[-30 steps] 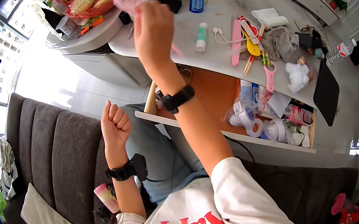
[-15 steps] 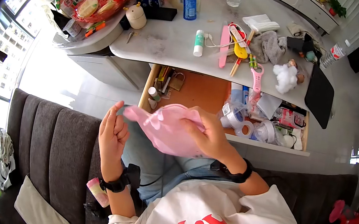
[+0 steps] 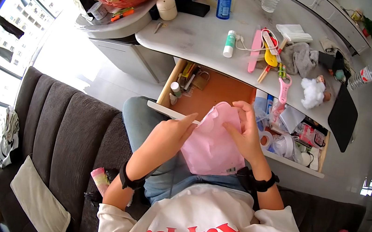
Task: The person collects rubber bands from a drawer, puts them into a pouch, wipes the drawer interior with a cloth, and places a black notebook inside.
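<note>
A pink bag (image 3: pixel 214 145) with a small barcode near its lower corner hangs above my lap, in front of the open drawer (image 3: pixel 226 93). My left hand (image 3: pixel 175 131) is closed at the bag's upper left edge, fingertips pressed together there. At the upper right of the bag, my right hand (image 3: pixel 245 135) grips it between thumb and fingers. Whether the bag holds anything cannot be seen.
On the table (image 3: pixel 182 35) stand a glue stick (image 3: pixel 229 44), a blue bottle (image 3: pixel 224 1) and a cream pot (image 3: pixel 166 7). Pink scissors (image 3: pixel 284 87) lie near the edge. A padlock (image 3: pixel 201 80) sits in the drawer.
The right hand came down from over the table with the pink bag. The left hand has moved right onto the bag's edge, and the bag now hangs more upright.
</note>
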Motion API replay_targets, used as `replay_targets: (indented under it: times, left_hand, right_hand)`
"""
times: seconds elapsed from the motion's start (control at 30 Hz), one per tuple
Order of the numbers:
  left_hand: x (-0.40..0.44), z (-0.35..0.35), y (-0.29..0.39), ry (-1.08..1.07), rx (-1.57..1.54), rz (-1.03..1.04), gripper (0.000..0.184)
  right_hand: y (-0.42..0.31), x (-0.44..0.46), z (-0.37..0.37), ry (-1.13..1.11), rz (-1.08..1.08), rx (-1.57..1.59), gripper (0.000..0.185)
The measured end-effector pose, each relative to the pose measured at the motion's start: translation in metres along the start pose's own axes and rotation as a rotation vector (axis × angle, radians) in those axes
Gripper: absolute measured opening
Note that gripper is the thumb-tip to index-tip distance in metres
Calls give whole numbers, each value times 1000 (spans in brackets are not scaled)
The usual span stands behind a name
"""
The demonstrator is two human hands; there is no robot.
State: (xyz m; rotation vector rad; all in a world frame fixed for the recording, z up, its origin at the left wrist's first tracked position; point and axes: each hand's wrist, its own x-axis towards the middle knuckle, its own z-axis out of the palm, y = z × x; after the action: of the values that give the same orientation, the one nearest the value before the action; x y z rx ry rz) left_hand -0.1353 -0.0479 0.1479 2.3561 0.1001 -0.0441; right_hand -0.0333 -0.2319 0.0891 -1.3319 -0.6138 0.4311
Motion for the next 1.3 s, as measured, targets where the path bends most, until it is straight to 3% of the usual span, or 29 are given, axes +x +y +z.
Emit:
replay_targets:
  times: [0.13, 0.23, 0.33, 0.53, 0.73, 0.83, 1.03, 1.13, 1.3]
  left_hand:
    - [-1, 4, -7, -1, 72, 27, 15]
    - [-3, 11, -15, -45, 106, -7, 16]
    - [-6, 12, -18, -22, 131, -66, 19]
    - [-6, 10, -35, -74, 18, -75, 21]
    - [0, 11, -45, -221, -52, -70, 20]
    - [1, 7, -38, -332, -38, -176, 21]
    - [-1, 11, -41, -283, -62, -84, 20]
    - [0, 6, -35, -349, -76, -185, 20]
    - [-4, 5, -33, -351, -133, -154, 23]
  right_hand:
    - [11, -5, 0, 45, -79, -36, 53]
    - [-10, -2, 5, 18, -446, -763, 49]
    - [-18, -6, 10, -91, -702, -1024, 35]
    - [-12, -12, 20, -99, -867, -1216, 25]
    - [-14, -8, 26, -414, -857, -1365, 21]
    - [-21, -5, 35, -366, -879, -1317, 15]
    - [-20, -8, 38, -456, -853, -1329, 17]
    - [-24, -6, 37, -433, -864, -1336, 18]
    - [-19, -2, 40, -374, -826, -1339, 18]
